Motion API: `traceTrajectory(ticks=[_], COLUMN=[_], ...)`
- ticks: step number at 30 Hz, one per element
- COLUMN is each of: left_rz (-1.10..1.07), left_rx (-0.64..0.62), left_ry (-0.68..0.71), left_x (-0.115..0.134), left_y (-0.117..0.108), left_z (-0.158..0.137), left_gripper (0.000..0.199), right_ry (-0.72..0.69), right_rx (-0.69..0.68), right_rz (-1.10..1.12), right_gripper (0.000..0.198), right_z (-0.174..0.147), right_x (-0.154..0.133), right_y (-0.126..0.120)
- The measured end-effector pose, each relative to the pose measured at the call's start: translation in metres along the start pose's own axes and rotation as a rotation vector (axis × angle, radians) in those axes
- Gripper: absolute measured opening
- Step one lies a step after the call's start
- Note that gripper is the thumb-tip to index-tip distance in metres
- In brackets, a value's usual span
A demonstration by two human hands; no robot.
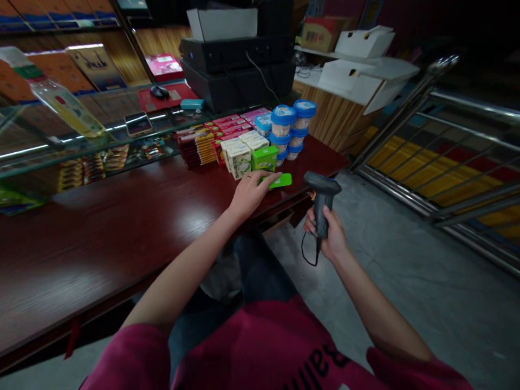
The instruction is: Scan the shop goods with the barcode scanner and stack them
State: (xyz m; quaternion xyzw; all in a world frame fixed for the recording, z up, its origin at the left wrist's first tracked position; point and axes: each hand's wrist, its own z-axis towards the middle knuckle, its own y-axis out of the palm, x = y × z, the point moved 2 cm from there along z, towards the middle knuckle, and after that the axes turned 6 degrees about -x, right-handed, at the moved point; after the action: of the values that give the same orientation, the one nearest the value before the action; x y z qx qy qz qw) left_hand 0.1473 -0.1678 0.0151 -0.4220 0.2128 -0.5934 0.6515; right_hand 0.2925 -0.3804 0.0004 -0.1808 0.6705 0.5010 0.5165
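My left hand [252, 190] is closed on a small flat green box [283, 181] just above the counter's front edge. Wrapped round the handle of a dark grey barcode scanner [322, 203] is my right hand [331, 233], held out past the counter over the floor; a black cord hangs from the scanner's base. Right behind my left hand stand another green box [265, 158] and several pale boxes with green print [239, 161]. Blue-lidded tubs [283, 122] are stacked at their right. Red boxes [227, 130] and a row of brown-and-yellow packets [197, 145] lie behind and to the left.
The dark red wooden counter [122, 233] runs off to the left. On the glass case are a bottle [69, 103], a phone [138, 124] and a mouse [159, 92]. A black machine [239, 70] stands at the back. A metal railing [447, 135] is on the right.
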Motion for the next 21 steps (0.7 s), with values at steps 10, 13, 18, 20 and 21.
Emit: traceTrajectory(ticks=[10,13,18,20,21], left_rz=[-0.736,-0.875,-1.072,-1.091,-1.086], left_rx=[0.525,0.728,0.923,0.967,0.99], left_ry=[-0.451,-0.679,-0.844,-0.858,-0.855], left_x=[-0.101,-0.147,-0.198,-0.212,-0.219], left_y=[-0.078,-0.112,-0.152,-0.161,-0.163], left_z=[-0.091,-0.13,-0.181,-0.195,-0.2], left_gripper=[0.084,0.073,0.04,0.035,0.035], right_ry=[0.05,0.129,0.261,0.304,0.329], right_rx=[-0.294,-0.451,-0.685,-0.781,-0.827], right_rz=[-0.032,-0.062,-0.131,-0.13,-0.118], right_gripper=[0.035,0.035,0.042,0.045,0.046], right_z=[0.037,0.058,0.097,0.112,0.119], right_x=[0.013,0.026,0.064,0.083,0.093], right_y=[0.08,0.124,0.201,0.231,0.245])
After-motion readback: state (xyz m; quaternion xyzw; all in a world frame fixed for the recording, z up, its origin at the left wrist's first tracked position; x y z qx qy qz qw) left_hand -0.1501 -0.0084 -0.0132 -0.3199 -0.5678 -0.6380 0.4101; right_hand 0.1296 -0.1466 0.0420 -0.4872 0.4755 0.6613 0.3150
